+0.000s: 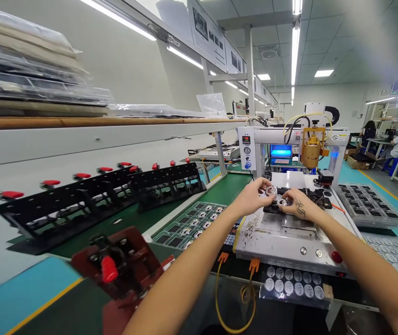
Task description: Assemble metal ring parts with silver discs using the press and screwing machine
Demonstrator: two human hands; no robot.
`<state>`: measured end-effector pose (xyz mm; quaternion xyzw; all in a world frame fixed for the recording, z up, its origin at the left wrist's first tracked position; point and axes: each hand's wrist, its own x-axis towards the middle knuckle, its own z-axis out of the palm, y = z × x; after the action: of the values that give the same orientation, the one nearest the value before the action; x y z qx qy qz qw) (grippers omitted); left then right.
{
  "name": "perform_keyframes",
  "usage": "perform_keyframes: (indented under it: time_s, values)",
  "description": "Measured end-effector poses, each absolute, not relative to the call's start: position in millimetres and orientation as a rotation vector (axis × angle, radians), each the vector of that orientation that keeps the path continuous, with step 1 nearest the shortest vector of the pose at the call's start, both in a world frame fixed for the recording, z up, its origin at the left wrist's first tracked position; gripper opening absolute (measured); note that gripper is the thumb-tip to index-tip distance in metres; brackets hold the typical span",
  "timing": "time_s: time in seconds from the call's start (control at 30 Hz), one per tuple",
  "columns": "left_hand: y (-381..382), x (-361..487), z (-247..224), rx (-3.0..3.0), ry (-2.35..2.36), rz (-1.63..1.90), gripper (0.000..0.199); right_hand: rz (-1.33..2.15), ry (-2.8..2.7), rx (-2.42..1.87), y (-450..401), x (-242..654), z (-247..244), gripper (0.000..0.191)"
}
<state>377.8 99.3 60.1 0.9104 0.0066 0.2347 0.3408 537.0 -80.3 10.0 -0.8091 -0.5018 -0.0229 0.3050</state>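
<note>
My left hand (pixel 251 197) is closed, thumb and fingers pinching a small round metal ring part (pixel 271 190) just above the machine's bed. Close beside it, my right hand (pixel 300 205) has its fingertips pressed around a second round metal ring part (pixel 281 203), which sits at the black fixture (pixel 319 199). Both hands are over the white plate of a benchtop machine (pixel 265 242), in front of its brass-coloured head (pixel 311 151). My fingers partly cover both rings.
A tray of ring parts (pixel 174 228) lies left of the machine; a stack of clear trays (pixel 371 204) stands right. Round stickers (pixel 293 283) lie in front. A red clamp fixture (pixel 125 265) and black racks with red-handled clamps (pixel 69 204) occupy the left. Other people sit far right.
</note>
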Motion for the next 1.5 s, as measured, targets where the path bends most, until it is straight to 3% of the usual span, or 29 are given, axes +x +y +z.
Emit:
perform_keyframes:
  time_s: [0.27, 0.57, 0.77, 0.87, 0.93, 1.03, 1.1, 1.27, 1.37, 1.5]
  values:
    - [83, 285, 50, 2.300, 0.095, 0.788, 0.037, 0.124, -1.455, -2.280, -35, 562, 4, 0.031]
    - [70, 251, 13, 2.143, 0.125, 0.827, 0.037, -0.150, -1.417, -2.283, -42, 546, 3, 0.023]
    - [50, 223, -34, 2.023, 0.209, 0.792, 0.038, -0.498, -1.108, -2.132, -170, 517, -7, 0.039]
    - [47, 205, -64, 2.042, 0.359, 0.734, 0.039, -0.718, -0.782, -2.010, -255, 499, -43, 0.031]
    - [44, 203, -78, 2.050, 0.394, 0.692, 0.040, -0.767, -0.657, -2.065, -293, 493, -75, 0.038]
    - [33, 213, -89, 2.033, 0.334, 0.595, 0.038, -0.836, -0.555, -2.140, -313, 490, -117, 0.053]
    - [20, 225, -95, 2.034, 0.261, 0.502, 0.037, -0.888, -0.512, -2.122, -310, 482, -136, 0.049]
    - [-21, 267, -127, 2.082, -0.044, 0.235, 0.040, -0.432, -0.988, -2.060, -291, 442, -165, 0.018]
    - [-39, 301, -151, 2.097, -0.255, 0.178, 0.044, -0.218, -1.202, -2.064, -281, 434, -180, 0.019]
    - [-45, 334, -174, 2.179, -0.374, 0.095, 0.039, -0.205, -1.254, -2.106, -274, 441, -193, 0.021]
